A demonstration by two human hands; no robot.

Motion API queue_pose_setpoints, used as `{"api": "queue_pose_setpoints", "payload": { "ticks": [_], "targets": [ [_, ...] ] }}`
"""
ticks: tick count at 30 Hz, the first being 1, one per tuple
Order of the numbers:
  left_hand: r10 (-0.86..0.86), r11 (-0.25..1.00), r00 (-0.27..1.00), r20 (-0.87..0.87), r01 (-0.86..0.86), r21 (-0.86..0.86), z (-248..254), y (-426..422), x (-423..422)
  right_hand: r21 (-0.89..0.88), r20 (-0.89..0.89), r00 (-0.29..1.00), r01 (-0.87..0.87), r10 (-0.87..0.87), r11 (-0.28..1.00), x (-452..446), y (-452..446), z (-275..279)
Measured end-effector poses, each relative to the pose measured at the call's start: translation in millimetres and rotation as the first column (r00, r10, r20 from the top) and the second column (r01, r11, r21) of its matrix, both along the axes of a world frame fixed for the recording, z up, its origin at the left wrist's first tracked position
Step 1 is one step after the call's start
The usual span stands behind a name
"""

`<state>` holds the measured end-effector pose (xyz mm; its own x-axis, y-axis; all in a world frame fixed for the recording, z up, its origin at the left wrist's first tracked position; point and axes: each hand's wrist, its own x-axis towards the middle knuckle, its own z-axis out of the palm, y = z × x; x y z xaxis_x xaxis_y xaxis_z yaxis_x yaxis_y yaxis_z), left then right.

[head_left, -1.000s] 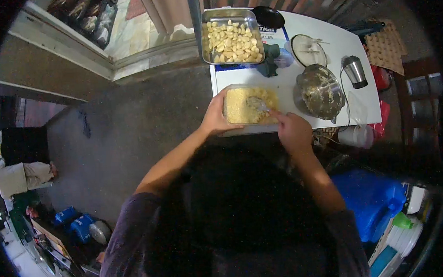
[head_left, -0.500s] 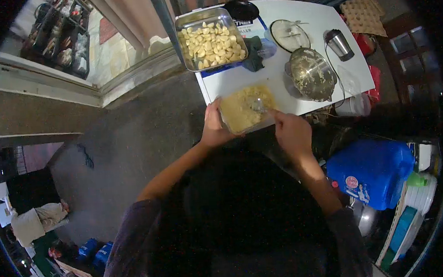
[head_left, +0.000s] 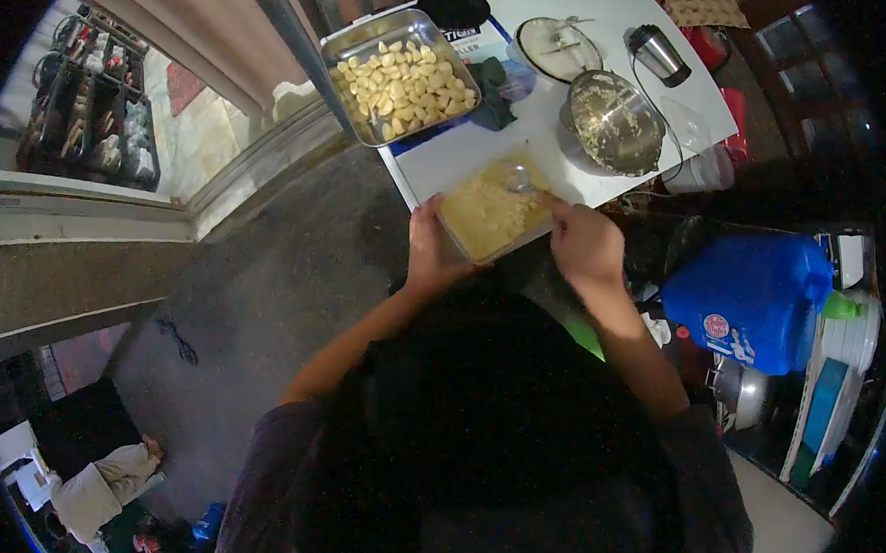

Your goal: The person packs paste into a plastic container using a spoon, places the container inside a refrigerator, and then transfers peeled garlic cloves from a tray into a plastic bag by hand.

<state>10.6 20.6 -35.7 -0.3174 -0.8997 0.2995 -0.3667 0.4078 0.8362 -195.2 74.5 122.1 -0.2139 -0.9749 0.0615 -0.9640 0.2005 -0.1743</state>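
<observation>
A clear rectangular container (head_left: 480, 224) of pale yellow minced food sits at the white table's near edge. My left hand (head_left: 431, 245) is wrapped round its left side and near corner. My right hand (head_left: 587, 244) is closed on a spoon (head_left: 520, 180), whose bowl rests in the food at the container's right part. Behind the container, a steel tray (head_left: 355, 127) holds many peeled pale cloves. A steel blender bowl (head_left: 611, 132) with bits of food on its wall stands to the right, close to a round lid (head_left: 556, 50).
On the table (head_left: 545, 121) are also a dark cloth (head_left: 492, 96), a black dish (head_left: 454, 9) and a steel tumbler-like unit (head_left: 659, 55) with a cord. A large blue jug (head_left: 750, 300) stands at the right. A person (head_left: 104, 490) is at the far lower left.
The camera view has turned, so the table appears shifted left and up. The container now looks tilted in view, and the spoon has moved slightly within the food. Both hands keep their hold.
</observation>
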Motion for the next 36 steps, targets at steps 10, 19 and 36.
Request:
{"api": "queue_pose_setpoints", "payload": {
  "ticks": [10, 19, 36],
  "targets": [
    [0.009, 1.000, 1.000, 0.001, -0.009, 0.001, 0, 3, -3, -0.061, -0.042, 0.998, 0.035, -0.037, 0.998, -16, 4, -27],
    [0.019, 0.999, 0.992, -0.123, -0.015, 0.030, -11, 4, -9, 0.065, -0.061, 0.981, -0.180, 0.184, 0.981, 31, 9, -19],
    [0.014, 0.997, 0.994, -0.106, -0.022, -0.071, -23, -1, -4, -0.161, -0.036, 0.985, -0.172, 0.168, 0.972, 7, 9, 3]
  ]
}}
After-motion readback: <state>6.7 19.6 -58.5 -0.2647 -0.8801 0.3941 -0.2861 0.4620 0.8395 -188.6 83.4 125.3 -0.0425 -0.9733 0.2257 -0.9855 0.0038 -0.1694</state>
